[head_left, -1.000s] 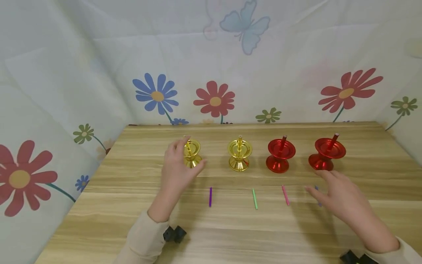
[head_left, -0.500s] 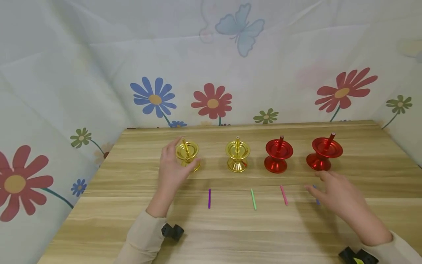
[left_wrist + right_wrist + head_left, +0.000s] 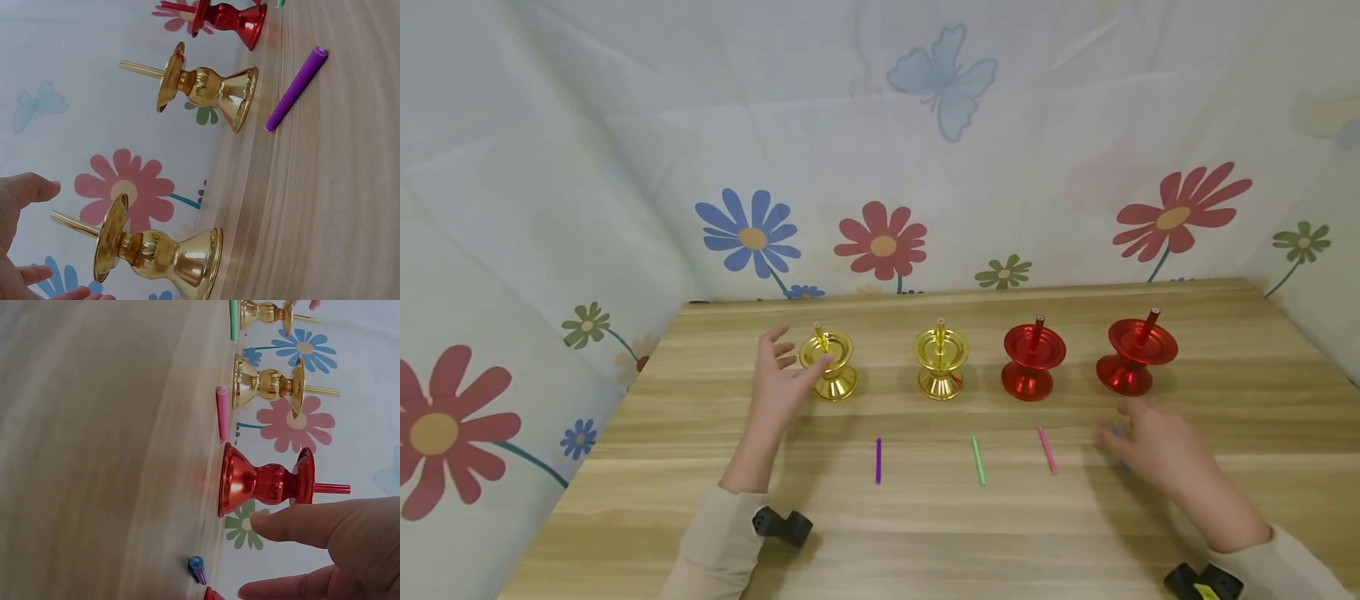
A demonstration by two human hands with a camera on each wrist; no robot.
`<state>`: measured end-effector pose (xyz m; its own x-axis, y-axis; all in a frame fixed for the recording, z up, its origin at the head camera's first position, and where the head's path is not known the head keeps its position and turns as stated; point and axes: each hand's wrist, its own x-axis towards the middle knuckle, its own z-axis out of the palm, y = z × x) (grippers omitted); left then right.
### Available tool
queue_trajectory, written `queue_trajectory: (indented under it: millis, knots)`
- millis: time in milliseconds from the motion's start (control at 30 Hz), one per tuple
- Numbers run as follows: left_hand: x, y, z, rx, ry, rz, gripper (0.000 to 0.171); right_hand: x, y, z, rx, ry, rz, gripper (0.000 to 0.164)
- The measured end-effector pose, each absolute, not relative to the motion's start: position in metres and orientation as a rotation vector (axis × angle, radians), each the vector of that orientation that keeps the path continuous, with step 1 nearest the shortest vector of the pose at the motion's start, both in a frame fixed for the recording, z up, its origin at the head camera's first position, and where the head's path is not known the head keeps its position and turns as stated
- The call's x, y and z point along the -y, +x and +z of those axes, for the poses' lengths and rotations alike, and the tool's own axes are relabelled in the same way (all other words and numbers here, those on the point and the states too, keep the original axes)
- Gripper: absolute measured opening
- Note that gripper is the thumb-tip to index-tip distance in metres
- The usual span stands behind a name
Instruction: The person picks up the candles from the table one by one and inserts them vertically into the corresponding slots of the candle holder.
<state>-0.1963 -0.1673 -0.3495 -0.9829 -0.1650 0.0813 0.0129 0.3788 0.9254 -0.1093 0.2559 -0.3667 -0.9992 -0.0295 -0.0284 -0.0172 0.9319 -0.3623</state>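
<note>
My left hand (image 3: 778, 383) is beside the leftmost gold candle holder (image 3: 835, 383), fingers spread and holding nothing. Its thumb overlaps the holder's dish in the head view, while the left wrist view shows thumb and fingers apart around the spike (image 3: 75, 223). My right hand (image 3: 1165, 442) hovers over a small blue candle (image 3: 197, 569), which it largely hides in the head view. Thumb and fingers stand apart with nothing between them. Behind that hand is the rightmost red candle holder (image 3: 1126, 375), with another red holder (image 3: 1027, 381) to its left.
A second gold candle holder (image 3: 941, 382) stands mid-row. In front lie a purple candle (image 3: 878, 461), a green candle (image 3: 979, 461) and a pink candle (image 3: 1048, 451) on the wooden table (image 3: 925, 558). A flower-printed cloth (image 3: 1037, 167) hangs behind.
My left hand has drawn back leftward from the gold holder, which shows more fully now. My right hand has shifted slightly over the blue candle. The head view has tilted a little upward.
</note>
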Motion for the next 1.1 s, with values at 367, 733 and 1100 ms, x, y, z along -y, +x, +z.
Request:
queue_trajectory:
  millis: [367, 733, 1100]
  knots:
    - [0.175, -0.208, -0.352, 2.471, 0.283, -1.853, 0.074, -0.255, -0.108, -0.37, -3.013, 0.0, -0.6, 0.028]
    - [0.179, -0.218, -0.354, 2.416, 0.299, -2.092, 0.048, -0.254, -0.109, -0.37, -2.987, 0.03, -0.625, 0.03]
    - [0.183, -0.22, -0.356, 2.375, 0.234, -2.22, 0.045, -0.258, -0.11, -0.375, -2.961, 0.008, -0.617, 0.035]
